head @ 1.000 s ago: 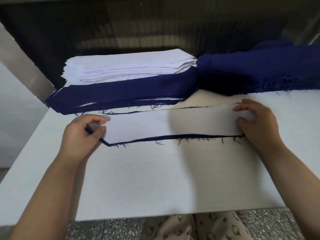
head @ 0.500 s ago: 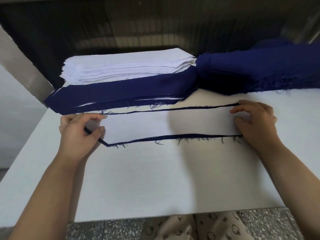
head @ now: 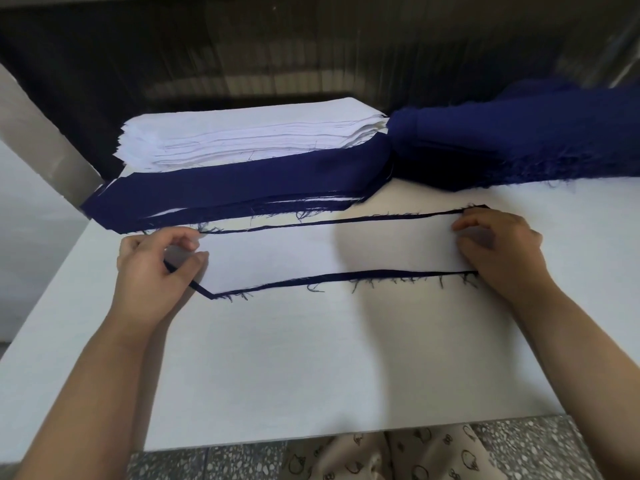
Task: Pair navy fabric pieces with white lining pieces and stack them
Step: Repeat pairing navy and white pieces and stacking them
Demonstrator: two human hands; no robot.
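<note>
In the middle of the frame, on the white table (head: 329, 358), a white lining piece (head: 329, 251) lies flat on top of a navy fabric piece (head: 346, 276). The navy shows only as a thin frayed strip along the far edge, another along the near edge, and a slanted corner at lower left. The left hand (head: 152, 268) is at the left end of this pair, its thumb and curled fingers pinching the end of the white lining piece, with the navy edge running under the thumb. The right hand (head: 502, 251) is at the right end, fingers bent, fingertips and thumb pinching that end of the lining near the far corner.

Just behind the pair, in the upper left of the frame, sits a stack of navy pieces (head: 242, 188) with white layers showing between them, and a tall stack of white lining pieces (head: 249, 133) rests on its back part. To the upper right, touching these stacks, lies a heap of navy fabric (head: 519, 140) with frayed edges. Along the bottom edge, speckled floor (head: 207, 462) and patterned trousers (head: 398, 455) show below the table.
</note>
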